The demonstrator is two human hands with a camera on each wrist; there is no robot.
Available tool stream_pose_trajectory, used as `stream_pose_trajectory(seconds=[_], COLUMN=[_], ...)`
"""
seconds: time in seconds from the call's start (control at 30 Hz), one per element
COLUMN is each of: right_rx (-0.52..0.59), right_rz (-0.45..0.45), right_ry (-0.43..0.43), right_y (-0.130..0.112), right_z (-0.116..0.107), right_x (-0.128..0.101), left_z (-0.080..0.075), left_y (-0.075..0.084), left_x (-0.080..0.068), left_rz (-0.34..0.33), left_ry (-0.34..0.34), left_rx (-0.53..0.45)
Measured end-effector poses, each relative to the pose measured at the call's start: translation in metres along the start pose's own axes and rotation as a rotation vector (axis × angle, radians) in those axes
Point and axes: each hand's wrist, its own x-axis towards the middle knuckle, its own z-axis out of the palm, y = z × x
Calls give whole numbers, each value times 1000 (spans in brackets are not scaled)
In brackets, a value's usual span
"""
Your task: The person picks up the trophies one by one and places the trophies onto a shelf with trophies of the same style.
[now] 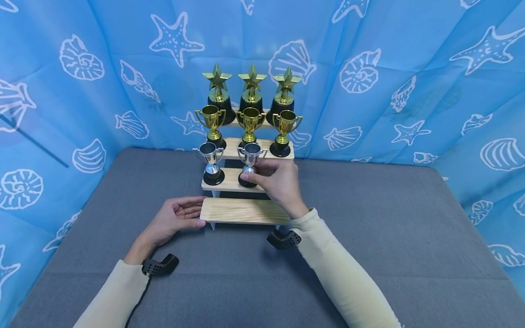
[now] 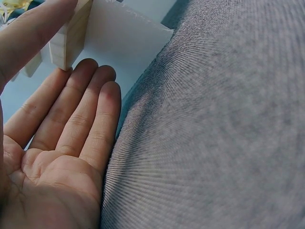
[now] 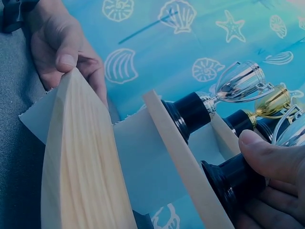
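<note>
My right hand [image 1: 280, 182] pinches the black base of a small silver trophy cup [image 1: 251, 155] between thumb and fingers. The cup stands upright at the middle of the second-lowest step of a wooden display stand [image 1: 244, 211]. To its left on that step is another silver trophy cup [image 1: 211, 157], also seen in the right wrist view. My left hand [image 1: 174, 218] is at the left end of the lowest step, fingers fairly straight. In the left wrist view, its thumb and index fingertip touch the wooden board [image 2: 71, 40]; the palm [image 2: 59, 181] shows no object.
Three gold trophy cups [image 1: 250, 120] line the step above. Three gold star trophies [image 1: 252, 84] on black bases fill the top step. White side supports [image 3: 147, 152] carry the boards. A grey cloth-covered table [image 1: 389, 237] meets a blue shell-print curtain [image 1: 328, 54] behind.
</note>
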Motion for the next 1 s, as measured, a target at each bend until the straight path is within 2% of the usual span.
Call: stream_pose_trajectory(seconds=[0.13, 0.63, 1.0], right_rx=[-8, -28, 31], right_rz=[-9, -46, -55], right_ry=[-6, -18, -34], right_y=[0, 1, 3], right_z=[2, 5, 4], right_x=[1, 1, -1], left_z=[1, 2, 2], left_y=[2, -1, 0], left_x=[0, 1, 1], left_rz=[-14, 5, -4], left_ry=[10, 13, 16], left_rx=[11, -10, -13])
